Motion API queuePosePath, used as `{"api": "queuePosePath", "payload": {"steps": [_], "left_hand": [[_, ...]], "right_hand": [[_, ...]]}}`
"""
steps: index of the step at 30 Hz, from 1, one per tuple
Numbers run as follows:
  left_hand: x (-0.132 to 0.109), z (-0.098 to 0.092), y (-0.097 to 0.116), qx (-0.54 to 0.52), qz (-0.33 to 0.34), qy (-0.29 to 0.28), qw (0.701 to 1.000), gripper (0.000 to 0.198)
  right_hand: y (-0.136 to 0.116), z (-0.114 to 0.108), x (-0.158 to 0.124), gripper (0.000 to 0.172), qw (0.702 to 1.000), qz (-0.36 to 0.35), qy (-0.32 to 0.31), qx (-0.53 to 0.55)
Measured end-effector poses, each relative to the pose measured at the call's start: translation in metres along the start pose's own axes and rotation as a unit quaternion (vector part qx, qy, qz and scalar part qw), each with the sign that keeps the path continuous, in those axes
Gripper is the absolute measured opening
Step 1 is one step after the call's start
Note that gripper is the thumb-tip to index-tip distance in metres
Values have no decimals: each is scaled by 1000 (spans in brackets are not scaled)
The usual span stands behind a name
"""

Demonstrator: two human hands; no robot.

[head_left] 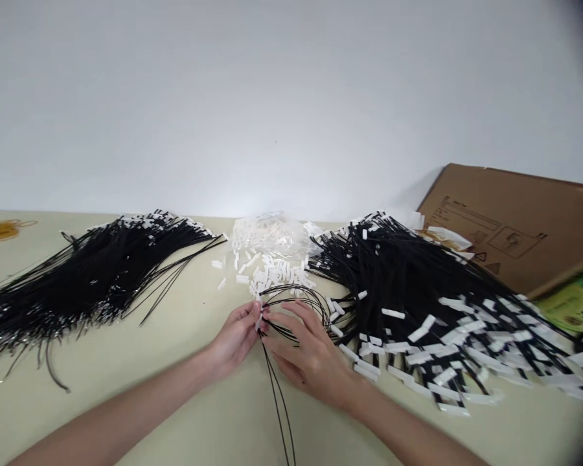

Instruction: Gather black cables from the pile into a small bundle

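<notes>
Centre front, my left hand [240,333] is closed, with thumb and fingers pinching a small white connector [259,316] at the ends of some black wires. The black wires [304,292] loop up and over to the right, and two strands hang down toward the near edge. My right hand [311,353] is at the loop, its bent fingers around the wires close to the left fingertips. Its thumb is partly hidden below. Just beyond the hands lies a loose pile of white connector housings [276,272].
A clear plastic bag [272,234] lies behind the pile against the wall. Black wire bundles stand at left [97,278] and right [383,278], the right one with white connectors on its near ends. A cardboard box [510,226], a green-yellow packet [576,301] and yellow bands [0,230] lie farther out.
</notes>
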State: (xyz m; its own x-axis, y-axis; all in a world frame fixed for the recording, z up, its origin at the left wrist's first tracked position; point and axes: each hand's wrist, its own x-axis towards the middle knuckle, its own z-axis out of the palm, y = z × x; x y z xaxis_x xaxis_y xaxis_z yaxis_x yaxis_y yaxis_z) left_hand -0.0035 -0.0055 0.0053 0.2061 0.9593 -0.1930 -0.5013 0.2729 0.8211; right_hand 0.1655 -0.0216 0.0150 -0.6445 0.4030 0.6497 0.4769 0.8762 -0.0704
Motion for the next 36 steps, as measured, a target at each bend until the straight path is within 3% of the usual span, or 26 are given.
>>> {"api": "queuePosePath", "payload": {"steps": [7, 11, 23, 32, 36], "left_hand": [[2, -5, -2, -23, 1, -60, 998, 21], [3, -5, -5, -32, 15, -67, 997, 17], [5, -5, -3, -34, 18, -63, 997, 21], [3, -3, -3, -30, 11, -61, 998, 21], [2, -3, -2, -29, 23, -61, 997, 22]], "right_hand": [[3, 16, -2, 25, 997, -51, 62, -21], [4, 17, 2, 18, 992, -64, 90, -58], [8, 28, 1, 18, 991, -83, 83, -60], [6, 31, -1, 23, 995, -59, 75, -16], [2, 25, 2, 24, 991, -26, 99, 81]]}}
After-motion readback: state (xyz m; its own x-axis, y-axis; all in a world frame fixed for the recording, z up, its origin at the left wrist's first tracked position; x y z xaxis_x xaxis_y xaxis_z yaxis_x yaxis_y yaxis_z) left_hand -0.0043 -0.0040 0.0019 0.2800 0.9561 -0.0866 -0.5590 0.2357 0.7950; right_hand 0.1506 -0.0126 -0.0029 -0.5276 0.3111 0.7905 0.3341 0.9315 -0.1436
